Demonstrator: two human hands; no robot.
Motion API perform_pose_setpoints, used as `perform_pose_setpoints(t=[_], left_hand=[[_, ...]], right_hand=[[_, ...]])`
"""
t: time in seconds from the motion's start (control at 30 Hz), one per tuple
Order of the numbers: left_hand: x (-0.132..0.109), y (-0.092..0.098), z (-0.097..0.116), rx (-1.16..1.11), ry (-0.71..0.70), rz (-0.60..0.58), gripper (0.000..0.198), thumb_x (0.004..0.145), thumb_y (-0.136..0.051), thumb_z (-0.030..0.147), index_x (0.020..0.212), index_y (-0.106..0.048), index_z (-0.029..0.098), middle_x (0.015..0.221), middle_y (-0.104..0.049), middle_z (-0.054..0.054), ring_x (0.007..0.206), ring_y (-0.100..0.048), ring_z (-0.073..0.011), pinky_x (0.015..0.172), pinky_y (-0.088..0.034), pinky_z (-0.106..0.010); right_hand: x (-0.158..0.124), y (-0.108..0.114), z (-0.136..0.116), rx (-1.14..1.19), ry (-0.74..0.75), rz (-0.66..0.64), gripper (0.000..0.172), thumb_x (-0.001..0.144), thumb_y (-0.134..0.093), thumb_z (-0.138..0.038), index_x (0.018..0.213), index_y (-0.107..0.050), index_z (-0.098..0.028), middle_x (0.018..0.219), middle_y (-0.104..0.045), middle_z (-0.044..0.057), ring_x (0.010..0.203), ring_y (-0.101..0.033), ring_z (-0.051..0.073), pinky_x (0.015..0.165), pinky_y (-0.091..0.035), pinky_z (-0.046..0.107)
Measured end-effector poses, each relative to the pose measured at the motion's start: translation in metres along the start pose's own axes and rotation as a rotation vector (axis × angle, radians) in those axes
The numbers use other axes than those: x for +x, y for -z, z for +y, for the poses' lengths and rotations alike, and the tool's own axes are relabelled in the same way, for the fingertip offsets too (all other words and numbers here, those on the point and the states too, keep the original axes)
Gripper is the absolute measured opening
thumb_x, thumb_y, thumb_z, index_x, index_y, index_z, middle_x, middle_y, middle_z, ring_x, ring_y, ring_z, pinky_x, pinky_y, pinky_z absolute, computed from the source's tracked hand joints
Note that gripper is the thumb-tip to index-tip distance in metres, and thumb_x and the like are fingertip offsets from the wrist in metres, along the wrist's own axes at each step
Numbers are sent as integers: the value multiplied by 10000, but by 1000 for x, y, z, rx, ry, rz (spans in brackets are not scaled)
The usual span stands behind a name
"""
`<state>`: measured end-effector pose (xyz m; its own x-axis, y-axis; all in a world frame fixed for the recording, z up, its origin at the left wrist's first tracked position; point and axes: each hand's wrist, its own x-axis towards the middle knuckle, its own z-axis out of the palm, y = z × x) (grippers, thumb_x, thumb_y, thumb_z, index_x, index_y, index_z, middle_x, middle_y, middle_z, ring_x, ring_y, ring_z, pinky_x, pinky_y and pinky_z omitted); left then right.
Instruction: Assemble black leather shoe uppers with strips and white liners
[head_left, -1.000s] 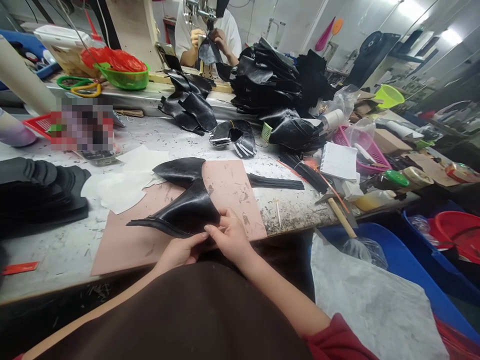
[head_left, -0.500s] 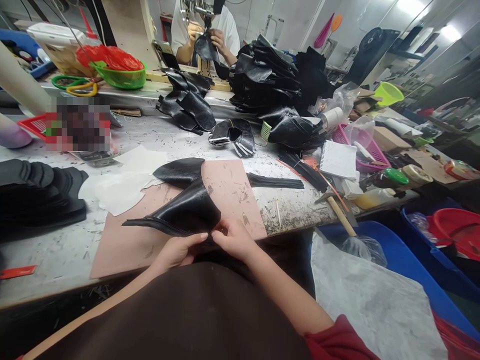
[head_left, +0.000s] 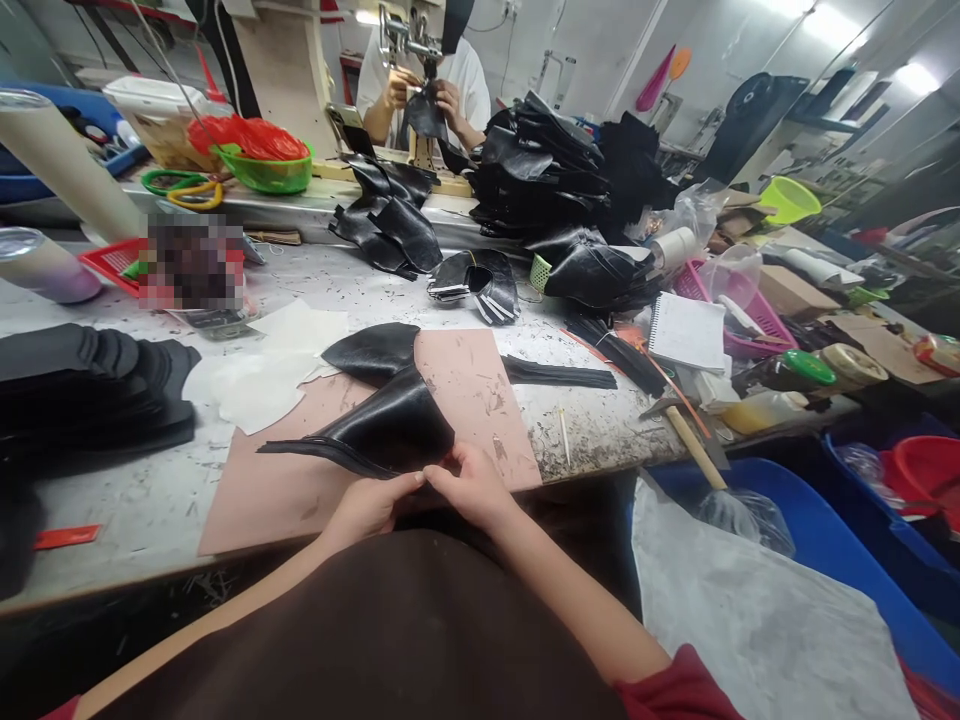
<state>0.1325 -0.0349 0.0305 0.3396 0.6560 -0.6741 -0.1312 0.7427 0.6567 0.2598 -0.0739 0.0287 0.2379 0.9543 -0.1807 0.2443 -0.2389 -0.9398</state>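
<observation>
A black leather piece curves over a pinkish-brown board at the front of the bench. My left hand pinches the near edge of this leather piece, thumb on top. Close beside it, my right hand pinches the same edge, and the two thumb tips meet. The fingers under the edge are partly hidden. Another black leather piece lies just behind, across the board's far edge. Thin black strips extend to the right of the board.
Stacked dark pieces and white sheets lie at left. A hammer rests at the right bench edge, above a blue bin. Across the bench, a person's hands hold black leather at a sewing machine.
The view has shifted slightly, so the bench appears a little further right and lower. My thumbs have come together at the leather's near edge.
</observation>
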Motion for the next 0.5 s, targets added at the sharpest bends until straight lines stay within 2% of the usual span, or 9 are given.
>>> perform_pose_setpoints(t=[0.13,0.2,0.27,0.37,0.43,0.5], left_hand=[[3,1,-3,-65,-50,27,145,532,-737,129,650,-654,135,706,-718,-62,820,-658,-217,783,-522,-278],[1,3,-1,-49,-8,11,131,555,-737,164,631,-641,118,747,-717,-109,806,-661,-222,768,-523,-283],[-3,6,1,24,93,-36,183,573,-739,230,648,-639,96,774,-709,-150,749,-667,-222,719,-526,-285],[-11,12,-1,221,154,-166,279,553,-748,303,727,-632,120,738,-703,-102,624,-656,-186,611,-504,-267],[-17,16,-4,377,79,-282,277,550,-739,321,733,-622,150,688,-692,-57,575,-631,-160,579,-474,-250],[-23,20,-5,582,-118,-349,210,607,-687,339,725,-626,177,673,-683,-34,578,-607,-144,584,-447,-235]], right_hand=[[9,14,-2,-334,58,42,63,672,-511,-217,616,-505,-189,644,-564,8,634,-523,157,595,-398,271],[14,22,-2,-540,70,67,61,674,-504,-200,614,-493,-193,663,-563,23,649,-522,171,622,-388,294],[18,25,0,-710,68,128,46,670,-519,-215,639,-493,-193,706,-564,43,696,-526,197,677,-381,332],[19,22,5,-819,106,260,112,643,-548,-235,736,-501,-193,818,-561,64,816,-513,241,761,-357,381],[19,24,11,-764,179,295,182,638,-542,-232,811,-496,-200,878,-551,60,875,-499,245,795,-350,384],[19,38,20,-639,208,329,207,664,-505,-231,869,-487,-208,926,-540,58,912,-497,232,809,-358,362]])
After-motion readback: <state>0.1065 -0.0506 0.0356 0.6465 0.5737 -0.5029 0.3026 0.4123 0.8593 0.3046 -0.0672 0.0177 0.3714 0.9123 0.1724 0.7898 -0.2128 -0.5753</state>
